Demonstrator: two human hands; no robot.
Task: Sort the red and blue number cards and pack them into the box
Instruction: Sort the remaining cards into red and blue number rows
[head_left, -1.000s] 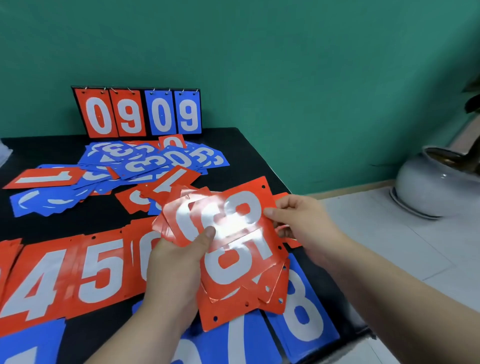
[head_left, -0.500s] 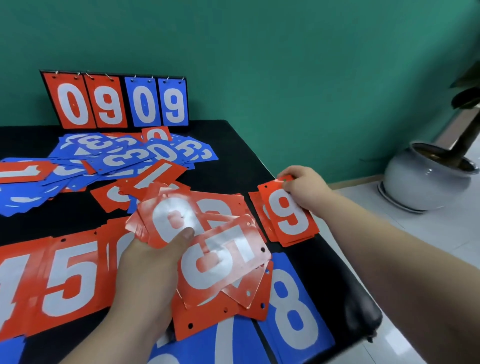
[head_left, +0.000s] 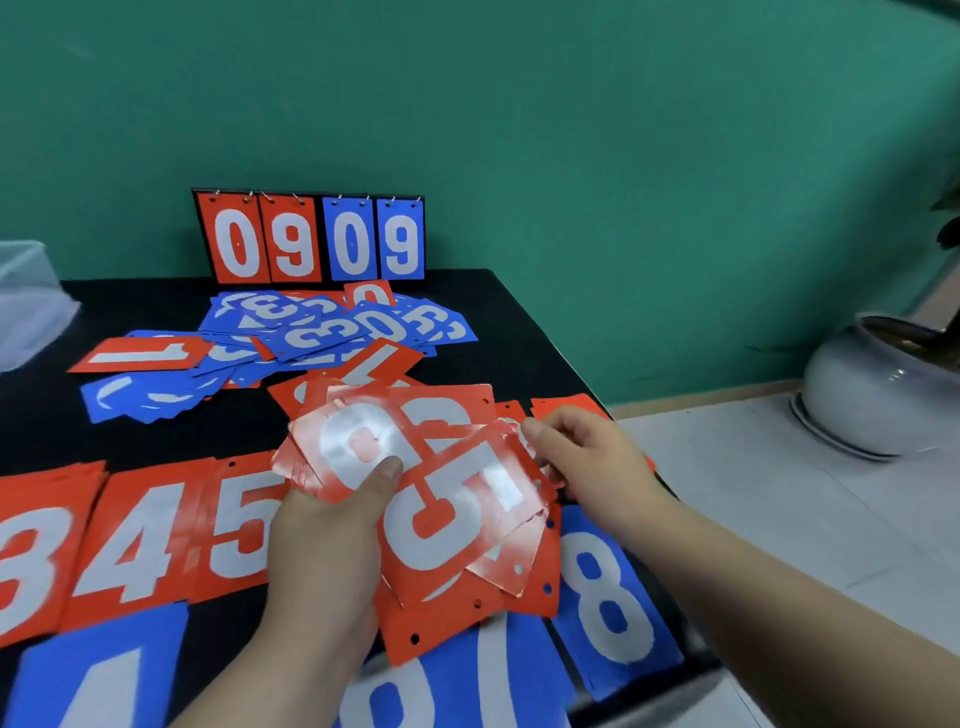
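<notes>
**Number cards partly sorted, nothing boxed**

Closest to me, large blue number cards (head_left: 608, 597) lie in a row along the near edge of the black table (head_left: 519, 322). Just beyond them the left hand (head_left: 322, 551) grips a fan of glossy red number cards (head_left: 457, 519), thumb pressed on top. The right hand (head_left: 587, 462) pinches the fan's right edge. Left of the hands runs a sorted row of red card piles (head_left: 135, 535) showing 3, 4, 5. Farther back, a mixed heap of red and blue cards (head_left: 322, 332) lies unsorted before an upright flip scoreboard (head_left: 311, 239). At the far left stands a translucent plastic box (head_left: 31, 301); I make out no cards in it. Sorting looks roughly midway, and packing has not begun.
</notes>
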